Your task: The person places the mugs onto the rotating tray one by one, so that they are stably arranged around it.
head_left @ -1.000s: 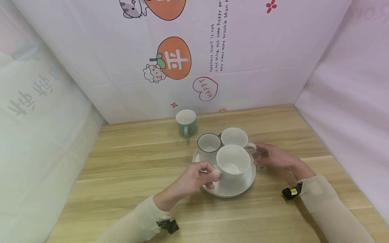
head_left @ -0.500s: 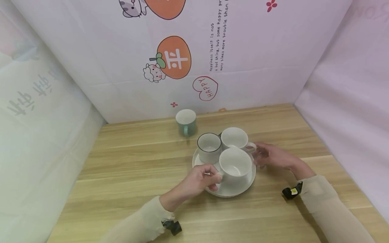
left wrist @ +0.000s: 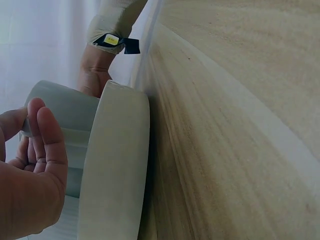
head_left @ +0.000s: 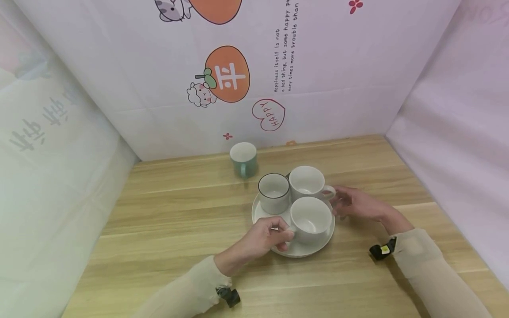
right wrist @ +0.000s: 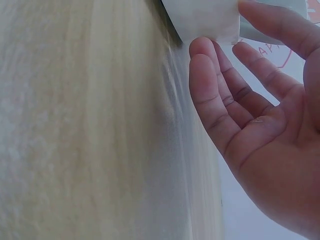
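My left hand pinches the handle of a white mug, which sits upright at the front of a round white plate. In the left wrist view, thumb and fingers meet on the handle beside the plate's tall side. Two other cups share the plate: a white cup with a dark rim at the left and a white mug at the back. My right hand is at the plate's right edge, fingers loosely bent, fingertips against its outer side in the right wrist view.
A teal mug with a white inside stands behind the plate, near the back wall. A small dark piece shows between the two rear cups. Printed white cloth encloses the wooden table at the back and sides.
The left hand has moved the front white mug slightly right and toward the person, away from the rear cups. The right hand stays at the plate's edge.
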{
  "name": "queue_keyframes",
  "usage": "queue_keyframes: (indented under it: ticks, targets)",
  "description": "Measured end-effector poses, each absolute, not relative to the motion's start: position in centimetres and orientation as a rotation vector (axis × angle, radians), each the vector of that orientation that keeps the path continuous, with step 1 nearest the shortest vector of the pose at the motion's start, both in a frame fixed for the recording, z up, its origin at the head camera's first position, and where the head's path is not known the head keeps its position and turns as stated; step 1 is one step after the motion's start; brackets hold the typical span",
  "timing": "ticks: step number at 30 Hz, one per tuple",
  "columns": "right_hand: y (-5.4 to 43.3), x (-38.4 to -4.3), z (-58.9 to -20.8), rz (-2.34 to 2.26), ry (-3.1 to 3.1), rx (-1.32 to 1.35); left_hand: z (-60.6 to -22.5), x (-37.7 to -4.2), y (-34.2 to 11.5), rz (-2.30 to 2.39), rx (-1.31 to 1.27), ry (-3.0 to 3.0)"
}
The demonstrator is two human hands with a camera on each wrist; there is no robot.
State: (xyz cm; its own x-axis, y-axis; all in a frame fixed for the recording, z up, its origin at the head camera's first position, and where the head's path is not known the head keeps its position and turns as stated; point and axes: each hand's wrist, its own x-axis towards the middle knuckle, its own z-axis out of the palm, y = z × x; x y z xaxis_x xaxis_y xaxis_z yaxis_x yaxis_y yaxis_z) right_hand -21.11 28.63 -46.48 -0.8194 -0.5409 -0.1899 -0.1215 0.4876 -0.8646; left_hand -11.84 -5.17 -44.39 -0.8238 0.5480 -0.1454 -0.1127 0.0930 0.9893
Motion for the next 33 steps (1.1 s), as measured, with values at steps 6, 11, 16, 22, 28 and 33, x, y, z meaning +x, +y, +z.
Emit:
queue_keyframes:
  ticks: [6,11,16,22,28,33]
  targets:
    - [28.6,-21.3,-46.4,-1.273,2.297,-0.56,-44.7,-12.1,-4.9,1.788,0.417,1.889]
    - [28.6,-21.3,-46.3,-1.281,2.285,-0.563,-44.7,-12.3,-4.6,1.784,0.381,1.898]
    - [28.7,-21.3,-46.3,-1.295,2.272,-0.569,-44.6,-12.3,-4.3,1.763,0.367,1.929]
    - [28.6,-21.3,-46.4,-1.281,2.29,-0.544,-44.3,-12.3,-4.7,1.711,0.395,1.986]
    - [28.7,-21.3,-46.5,-1.278,2.264,-0.529,-44.0,-12.6,-6.0,1.617,0.478,2.091]
    - [28.7,-21.4,-46.5,-1.311,2.211,-0.535,-44.0,-12.6,-6.6,1.568,0.522,2.153]
